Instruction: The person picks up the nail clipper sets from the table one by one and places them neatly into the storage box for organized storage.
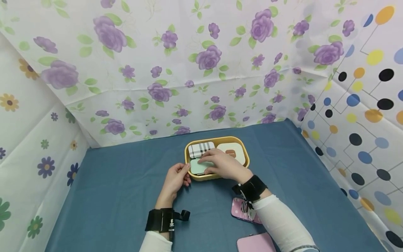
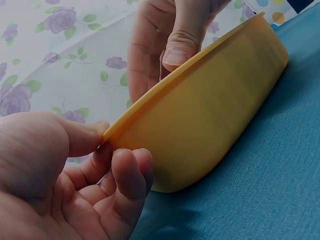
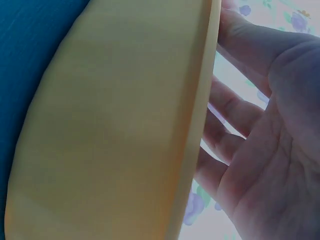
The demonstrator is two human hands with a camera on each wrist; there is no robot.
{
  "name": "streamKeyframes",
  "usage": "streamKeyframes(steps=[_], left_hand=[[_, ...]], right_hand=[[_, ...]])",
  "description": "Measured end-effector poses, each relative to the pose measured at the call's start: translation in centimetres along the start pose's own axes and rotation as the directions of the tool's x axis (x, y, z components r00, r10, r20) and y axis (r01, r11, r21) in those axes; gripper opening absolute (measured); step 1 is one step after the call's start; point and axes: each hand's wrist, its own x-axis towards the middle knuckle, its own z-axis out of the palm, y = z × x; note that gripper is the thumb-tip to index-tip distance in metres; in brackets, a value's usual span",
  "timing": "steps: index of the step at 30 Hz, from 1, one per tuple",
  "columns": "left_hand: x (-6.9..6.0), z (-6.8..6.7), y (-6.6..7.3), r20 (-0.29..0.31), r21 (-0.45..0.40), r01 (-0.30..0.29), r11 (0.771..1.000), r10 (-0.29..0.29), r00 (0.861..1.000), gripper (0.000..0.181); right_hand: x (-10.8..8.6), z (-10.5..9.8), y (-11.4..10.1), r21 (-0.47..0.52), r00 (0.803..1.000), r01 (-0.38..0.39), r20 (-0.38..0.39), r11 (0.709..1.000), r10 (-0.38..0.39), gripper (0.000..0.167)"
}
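A yellow oblong tray (image 1: 246, 159) with a raised wall stands on the blue cloth and holds several small tins. My left hand (image 1: 175, 177) pinches its front left rim between thumb and fingers; the left wrist view shows the thumb (image 2: 85, 139) on top of the rim. Over the tray, my right hand (image 1: 226, 165) reaches in with thumb and fingers apart, touching the lid of a mint green tin (image 1: 196, 168). Behind that lies a white plaid tin (image 1: 196, 148), and at the right a cream tin (image 1: 238, 151) with a brown patch. In the right wrist view, the tray's wall hides my fingertips.
A pink patterned tin (image 1: 239, 210) lies under my right forearm, partly covered by it. Nearer to me is a plain pink tin (image 1: 255, 244), cut by the frame's lower edge. Flowered and dotted sheets enclose the blue cloth (image 1: 119, 196) at the back and sides.
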Motion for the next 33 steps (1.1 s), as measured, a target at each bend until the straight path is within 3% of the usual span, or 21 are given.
streamKeyframes(steps=[21, 33], left_hand=[[0.0, 0.1, 0.1, 0.001, 0.006, -0.022, 1.000, 0.022, 1.000, 0.033], [0.1, 0.0, 0.2, -0.001, 0.009, 0.000, 1.000, 0.000, 1.000, 0.030]], right_hand=[[-0.4, -0.4, 0.0, 0.025, 0.999, -0.041, -0.001, 0.999, 0.041, 0.041], [-3.1, -1.5, 1.1, 0.107, 0.995, -0.095, -0.030, 0.990, 0.099, 0.053]])
